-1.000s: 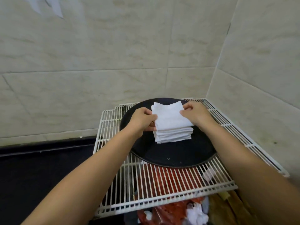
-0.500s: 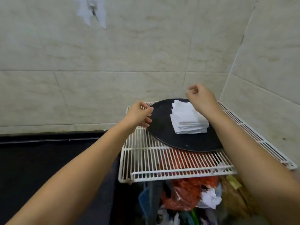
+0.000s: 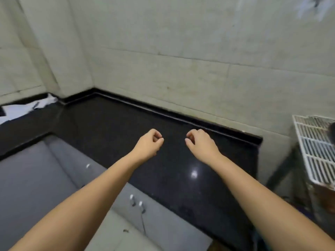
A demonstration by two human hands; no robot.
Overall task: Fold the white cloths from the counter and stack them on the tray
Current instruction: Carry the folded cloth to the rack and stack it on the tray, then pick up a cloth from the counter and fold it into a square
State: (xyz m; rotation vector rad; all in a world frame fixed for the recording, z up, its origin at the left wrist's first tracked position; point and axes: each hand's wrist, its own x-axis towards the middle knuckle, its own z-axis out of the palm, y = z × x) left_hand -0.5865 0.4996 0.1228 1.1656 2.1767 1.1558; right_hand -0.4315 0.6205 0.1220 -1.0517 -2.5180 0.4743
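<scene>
Both of my hands hover over the black counter, side by side and apart. My left hand has its fingers curled in with nothing in them. My right hand is loosely curled too and holds nothing. Loose white cloths lie crumpled on the counter at the far left, well away from both hands. Only a dark sliver of the black tray shows at the right edge, on the white wire rack. The folded stack is out of view.
Grey cabinet doors with small handles run below the counter's front edge. Tiled walls close the counter at the back and left. The counter ends at the right, with a gap before the wire rack.
My view has swung left from the rack and tray to the counter. Both hands left the folded stack and now hang empty over the bare black surface.
</scene>
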